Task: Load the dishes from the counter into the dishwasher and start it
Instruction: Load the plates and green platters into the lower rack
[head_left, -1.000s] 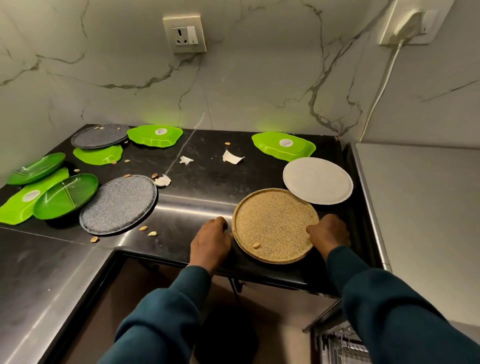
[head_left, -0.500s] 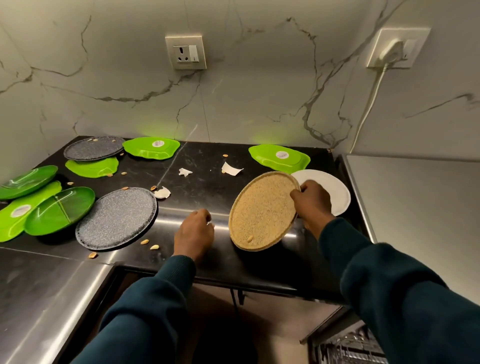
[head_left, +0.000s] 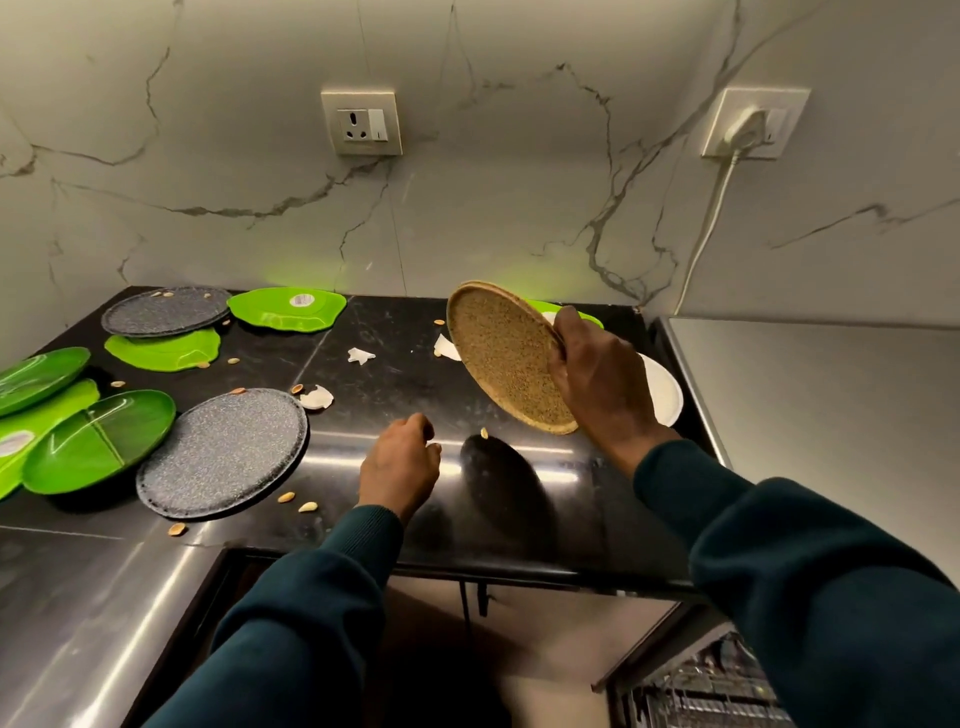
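My right hand (head_left: 597, 382) grips the right rim of a round tan speckled plate (head_left: 504, 358) and holds it tilted steeply above the black counter (head_left: 395, 395). A seed (head_left: 484, 432) is falling just under the plate's lower edge. My left hand (head_left: 400, 462) hovers low over the counter with fingers loosely curled, holding nothing. A white plate (head_left: 662, 395) lies partly hidden behind my right hand. A green plate (head_left: 584, 318) peeks out behind the tan one. The dishwasher rack (head_left: 696, 691) shows at the bottom right.
Left on the counter lie two grey speckled plates (head_left: 223, 452) (head_left: 166, 310) and several green plates (head_left: 98, 441) (head_left: 288, 309). Seeds and white paper scraps (head_left: 361, 356) are scattered about. A steel surface (head_left: 831, 415) adjoins on the right, and a plugged cord (head_left: 711, 218) hangs down the wall.
My right hand lifted the tan plate off the counter and tipped it steeply; the seed slid off it. My left hand let go of the rim and drew back left.
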